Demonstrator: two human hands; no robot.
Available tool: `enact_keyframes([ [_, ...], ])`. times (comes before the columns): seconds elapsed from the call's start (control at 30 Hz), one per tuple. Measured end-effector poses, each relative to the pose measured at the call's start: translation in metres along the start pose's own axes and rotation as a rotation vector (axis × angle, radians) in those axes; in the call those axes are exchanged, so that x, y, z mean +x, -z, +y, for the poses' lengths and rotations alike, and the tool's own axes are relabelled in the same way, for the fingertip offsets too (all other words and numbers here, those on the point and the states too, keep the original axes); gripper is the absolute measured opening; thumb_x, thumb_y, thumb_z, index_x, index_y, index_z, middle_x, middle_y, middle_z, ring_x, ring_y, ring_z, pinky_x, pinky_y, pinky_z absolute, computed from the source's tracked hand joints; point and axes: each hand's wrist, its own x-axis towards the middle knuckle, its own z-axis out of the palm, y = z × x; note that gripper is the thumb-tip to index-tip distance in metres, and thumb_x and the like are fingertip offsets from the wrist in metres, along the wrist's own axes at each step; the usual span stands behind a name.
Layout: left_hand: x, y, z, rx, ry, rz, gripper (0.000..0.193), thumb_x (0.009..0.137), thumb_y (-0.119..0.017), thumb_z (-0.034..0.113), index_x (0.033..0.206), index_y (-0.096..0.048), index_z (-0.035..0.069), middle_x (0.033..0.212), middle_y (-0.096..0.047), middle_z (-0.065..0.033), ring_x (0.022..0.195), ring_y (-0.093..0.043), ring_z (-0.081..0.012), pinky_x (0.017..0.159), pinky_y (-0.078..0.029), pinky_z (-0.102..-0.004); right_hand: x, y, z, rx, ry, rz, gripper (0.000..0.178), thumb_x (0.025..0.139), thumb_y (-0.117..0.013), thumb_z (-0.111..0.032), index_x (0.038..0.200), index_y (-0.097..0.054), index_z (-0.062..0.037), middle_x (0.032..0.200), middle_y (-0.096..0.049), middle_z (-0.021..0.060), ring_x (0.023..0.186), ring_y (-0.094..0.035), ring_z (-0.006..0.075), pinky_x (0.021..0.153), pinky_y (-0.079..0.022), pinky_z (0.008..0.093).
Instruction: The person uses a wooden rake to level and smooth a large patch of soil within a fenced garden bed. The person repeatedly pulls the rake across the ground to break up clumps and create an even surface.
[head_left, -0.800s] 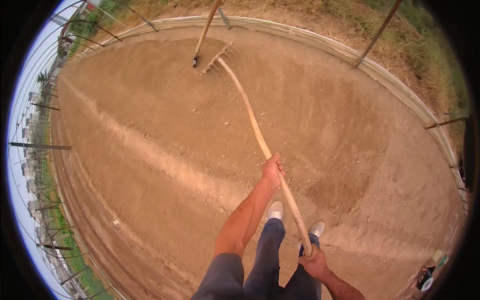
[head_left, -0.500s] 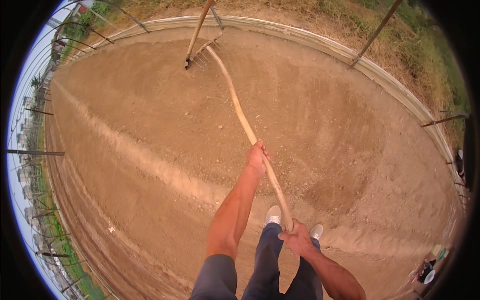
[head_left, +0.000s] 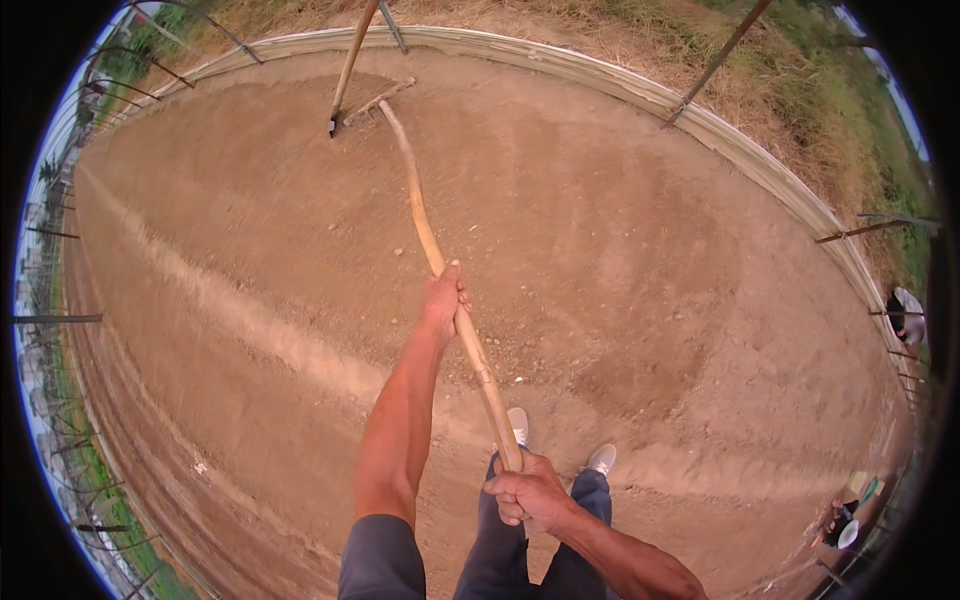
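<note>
Now one wooden rake (head_left: 425, 225), two hands on it: left hand (head_left: 443, 298) clenched mid-handle, right hand (head_left: 527, 492) gripping the near end. Its head rests on the soil bed (head_left: 640, 260) near the far edge, beside one slanted pole (head_left: 352, 62). Two shoes (head_left: 600, 459) below.

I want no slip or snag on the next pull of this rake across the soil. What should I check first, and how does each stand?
1. Left hand wrapped round the wooden handle mid-shaft: ok.
2. Right hand closed on the handle's near end: ok.
3. Rake head down on the soil: ok.
4. Slanted pole right beside the rake head, may snag: not ok.
5. Shoes clear of the handle's line: cannot tell.
</note>
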Motion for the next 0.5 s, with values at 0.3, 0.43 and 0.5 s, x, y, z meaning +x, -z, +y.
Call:
enact_keyframes([
  [0.3,0.0,-0.044,-0.005,0.341,-0.055,0.094,0.027,0.093,-0.052,0.029,0.084,-0.042,0.006,0.063,-0.041,-0.002,0.046,-0.043,-0.0119,0.038,-0.04,-0.0284,-0.037,0.031,-0.016,0.161,0.013,-0.047,0.02,0.079,-0.057,0.005,0.085,-0.044,-0.0096,0.054,-0.035,-0.0036,0.036,-0.03,0.0067,0.036,-0.024,0.0249],
  [0.43,-0.023,-0.064,-0.023,0.186,-0.044,0.051,0.03,0.093,-0.054,0.029,0.083,-0.042,0.003,0.062,-0.044,-0.0043,0.045,-0.044,-0.0149,0.037,-0.041,-0.0312,-0.073,0.045,-0.008,0.14,0.031,0.018,0.019,0.079,-0.055,0.005,0.088,-0.045,-0.0093,0.054,-0.034,-0.0038,0.036,-0.029,0.0067,0.036,-0.023,0.0247],
  [0.5,-0.031,-0.069,-0.032,0.099,-0.022,0.003,0.03,0.093,-0.054,0.03,0.083,-0.042,0.004,0.063,-0.044,-0.0041,0.045,-0.044,-0.0144,0.038,-0.041,-0.0309,-0.089,0.05,0.0,0.129,0.043,0.044,0.019,0.079,-0.056,0.005,0.088,-0.045,-0.008,0.054,-0.035,-0.003,0.036,-0.031,0.0073,0.036,-0.024,0.0246],
])
